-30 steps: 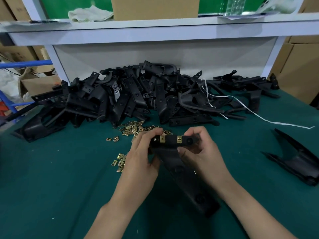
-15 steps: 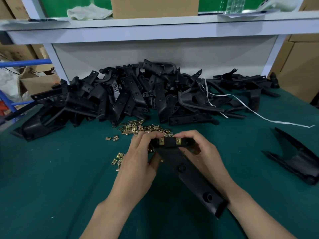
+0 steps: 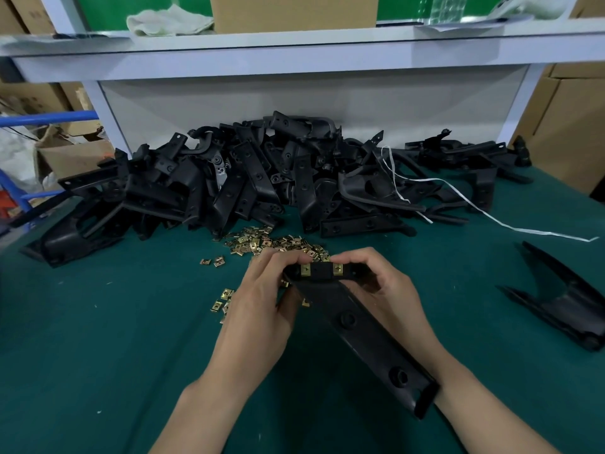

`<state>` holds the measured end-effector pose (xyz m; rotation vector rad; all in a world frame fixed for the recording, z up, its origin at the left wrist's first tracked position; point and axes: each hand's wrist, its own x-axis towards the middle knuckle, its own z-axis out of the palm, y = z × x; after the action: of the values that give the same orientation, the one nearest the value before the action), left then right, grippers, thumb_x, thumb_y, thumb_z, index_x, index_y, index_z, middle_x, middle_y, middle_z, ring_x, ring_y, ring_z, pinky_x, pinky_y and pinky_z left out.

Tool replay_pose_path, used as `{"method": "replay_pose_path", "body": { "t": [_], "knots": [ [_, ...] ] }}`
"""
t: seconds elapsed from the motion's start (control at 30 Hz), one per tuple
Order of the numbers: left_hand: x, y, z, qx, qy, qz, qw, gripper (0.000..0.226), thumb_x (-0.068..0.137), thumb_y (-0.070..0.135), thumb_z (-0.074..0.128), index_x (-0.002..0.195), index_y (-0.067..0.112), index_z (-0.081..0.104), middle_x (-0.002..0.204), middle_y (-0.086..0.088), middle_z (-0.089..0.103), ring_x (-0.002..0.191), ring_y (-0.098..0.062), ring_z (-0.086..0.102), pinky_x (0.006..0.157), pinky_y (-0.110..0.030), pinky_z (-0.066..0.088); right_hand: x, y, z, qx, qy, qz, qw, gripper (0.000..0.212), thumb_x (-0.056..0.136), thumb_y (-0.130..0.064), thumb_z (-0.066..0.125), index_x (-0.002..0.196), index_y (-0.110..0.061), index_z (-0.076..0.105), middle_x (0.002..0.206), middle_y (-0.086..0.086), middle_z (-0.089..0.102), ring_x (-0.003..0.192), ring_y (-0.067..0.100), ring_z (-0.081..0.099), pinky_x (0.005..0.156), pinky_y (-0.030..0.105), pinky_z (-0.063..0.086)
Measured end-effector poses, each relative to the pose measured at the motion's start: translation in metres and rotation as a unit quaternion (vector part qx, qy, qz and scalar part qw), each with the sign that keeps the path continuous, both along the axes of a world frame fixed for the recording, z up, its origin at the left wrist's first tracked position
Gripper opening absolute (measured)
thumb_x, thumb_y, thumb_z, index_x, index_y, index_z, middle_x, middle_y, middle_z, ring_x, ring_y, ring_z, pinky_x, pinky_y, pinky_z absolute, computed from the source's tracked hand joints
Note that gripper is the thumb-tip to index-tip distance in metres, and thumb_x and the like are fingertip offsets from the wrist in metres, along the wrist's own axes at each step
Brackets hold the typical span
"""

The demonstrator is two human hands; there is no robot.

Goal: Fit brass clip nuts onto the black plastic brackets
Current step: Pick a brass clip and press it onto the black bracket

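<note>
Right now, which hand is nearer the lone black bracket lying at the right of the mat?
Right. The right hand sits left of the lone bracket, with bare green mat between them. The left hand is farther left, beyond the held bracket.

The worktop (image 3: 98, 339) is covered in dark green cloth and backed by a white panel (image 3: 360, 103), over which a white shelf (image 3: 294, 57) is set. A box (image 3: 294, 9) and a rag (image 3: 167, 21) are kept on it. Cartons (image 3: 563, 126) are stacked at both sides; a blue rail (image 3: 49, 118) is seen at the left.
</note>
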<state>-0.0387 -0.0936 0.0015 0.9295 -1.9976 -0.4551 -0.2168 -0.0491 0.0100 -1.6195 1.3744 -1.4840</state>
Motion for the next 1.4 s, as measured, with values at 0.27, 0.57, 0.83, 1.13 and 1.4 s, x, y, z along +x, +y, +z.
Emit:
{"method": "replay_pose_path", "body": {
  "t": [0.27, 0.57, 0.83, 1.13, 1.4],
  "knots": [
    [0.001, -0.0032, -0.002, -0.014, 0.01, -0.001, 1.0, 0.061, 0.082, -0.011, 0.068, 0.117, 0.038, 0.058, 0.109, 0.021, 0.054, 0.097, -0.001, 0.06, 0.079, -0.007, 0.042, 0.0006, -0.0003, -0.0006, -0.002, -0.004, -0.004, 1.0, 0.019, 0.077, -0.053, 0.066, 0.095, -0.057, 0.065, 0.092, -0.026, 0.072, 0.076, -0.01, 0.066, 0.063, 0.003, 0.044],
    [-0.0012, -0.002, -0.0014, -0.012, 0.023, -0.001, 1.0, 0.061, 0.081, -0.013, 0.069, 0.113, 0.038, 0.058, 0.104, 0.02, 0.055, 0.093, -0.002, 0.059, 0.075, -0.005, 0.04, -0.0002, 0.0003, 0.0, 0.007, -0.018, 0.008, 1.0, 0.018, 0.076, -0.056, 0.067, 0.094, -0.059, 0.065, 0.086, -0.023, 0.073, 0.069, -0.009, 0.065, 0.059, 0.004, 0.045],
    [-0.0011, -0.0022, -0.0005, -0.014, 0.022, -0.001, 1.0, 0.061, 0.081, -0.012, 0.071, 0.112, 0.039, 0.057, 0.102, 0.021, 0.055, 0.093, 0.0, 0.058, 0.075, -0.006, 0.039, -0.0008, -0.0012, 0.0006, 0.014, -0.005, 0.004, 1.0, 0.02, 0.073, -0.057, 0.065, 0.092, -0.061, 0.064, 0.09, -0.026, 0.072, 0.073, -0.008, 0.066, 0.062, 0.005, 0.045],
    [-0.006, 0.0012, -0.0006, 0.001, 0.039, 0.004, 0.999, 0.067, 0.081, -0.013, 0.067, 0.119, 0.041, 0.056, 0.112, 0.025, 0.054, 0.102, 0.004, 0.057, 0.082, -0.003, 0.038, 0.0007, -0.0044, -0.004, 0.006, -0.045, -0.007, 0.999, 0.045, 0.086, -0.01, 0.077, 0.091, -0.054, 0.069, 0.09, -0.025, 0.073, 0.076, -0.007, 0.067, 0.064, 0.005, 0.046],
    [-0.0064, 0.0019, -0.0015, 0.029, 0.044, 0.003, 0.999, 0.067, 0.083, -0.013, 0.065, 0.125, 0.037, 0.055, 0.121, 0.022, 0.055, 0.104, 0.005, 0.057, 0.084, -0.001, 0.037, 0.0016, -0.0055, -0.0059, 0.018, -0.043, -0.025, 0.999, 0.052, 0.087, -0.005, 0.076, 0.094, -0.055, 0.068, 0.093, -0.019, 0.074, 0.077, 0.007, 0.069, 0.067, 0.01, 0.049]
  ]
}}
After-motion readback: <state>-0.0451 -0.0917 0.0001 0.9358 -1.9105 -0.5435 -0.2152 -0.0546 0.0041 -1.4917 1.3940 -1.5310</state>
